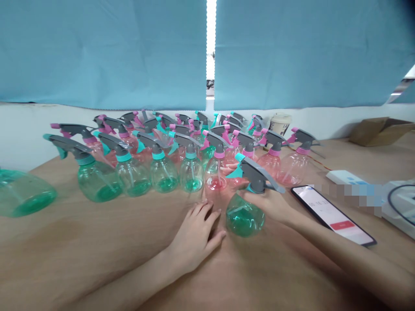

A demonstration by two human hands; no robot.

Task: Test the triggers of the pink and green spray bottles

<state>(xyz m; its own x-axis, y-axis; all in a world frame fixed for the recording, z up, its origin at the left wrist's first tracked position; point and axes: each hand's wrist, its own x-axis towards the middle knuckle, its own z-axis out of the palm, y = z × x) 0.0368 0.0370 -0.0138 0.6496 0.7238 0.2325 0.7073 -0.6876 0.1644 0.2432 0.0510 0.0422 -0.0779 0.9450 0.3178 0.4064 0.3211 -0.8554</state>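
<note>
My right hand (pixel 267 202) is closed round the neck of a green spray bottle (pixel 244 218) with a turquoise nozzle and collar and a grey head. The bottle tilts slightly, and I cannot tell whether its base touches the table. Beside it, my left hand (pixel 199 235) lies over the table with its fingers apart, holding nothing. Just past my hands stands a pink spray bottle (pixel 216 175) with a pink collar. Left of that, a green spray bottle (pixel 192 176) heads a row of similar green ones. Some right-hand fingers are partly hidden by the bottle head.
Several pink and green spray bottles crowd the back of the table (pixel 129 250). Another green bottle (pixel 27 194) is at the left edge. On the right are a phone (pixel 333 211) showing a timer, a white box (pixel 348 177), a paper cup (pixel 279 125) and a cardboard box (pixel 379 131).
</note>
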